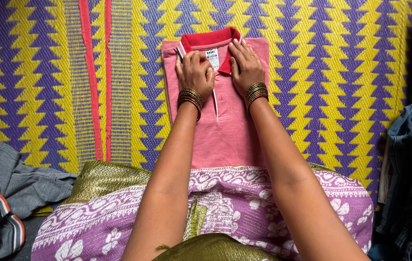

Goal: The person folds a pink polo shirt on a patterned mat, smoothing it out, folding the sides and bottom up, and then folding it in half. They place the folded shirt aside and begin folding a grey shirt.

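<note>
Head view: 2 hands pressed flat, fingers loosely spread, gripping nothing; left hand (194,74) & right hand (246,66) either side of collar (211,39) on folded pink polo shirt (225,130), lying on woven mat (312,72).

Both hands (220,70) flat — on folded pink polo shirt (225,130).

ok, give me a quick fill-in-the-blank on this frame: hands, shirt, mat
1. Both hands, left hand and right hand, press flat on a folded pink ____ shirt.
2. The shirt's collar is ____.
3. The shirt lies on a woven mat patterned in yellow and ____.
4. Each wrist wears a stack of ____.

Missing words: polo; red; purple; bangles
</note>
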